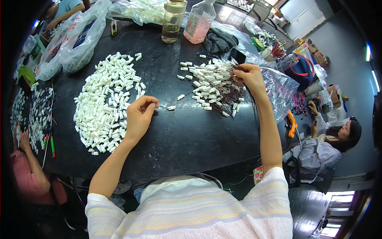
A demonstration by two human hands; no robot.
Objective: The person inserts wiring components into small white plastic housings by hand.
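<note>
My left hand [139, 117] is closed in a pinch beside the large pile of small white plastic pieces [99, 107]. A short thin dark tip shows at its fingertips, too small to name. Just right of these fingers lies a single white piece [171, 108]. My right hand [251, 79] reaches to the far right edge of a second heap, made of white connectors with thin dark wires [211, 81]. Its fingers are bent together around some of the dark wires there. Between the two piles, another loose white piece [181, 97] lies on the black table [179, 139].
A bottle of liquid [170, 24] and a pinkish plastic bottle [199, 24] stand at the back. Clear plastic bags [75, 47] lie back left. An orange tool [292, 124] is at the right edge. One person [322, 143] sits right; another [34, 175] works left.
</note>
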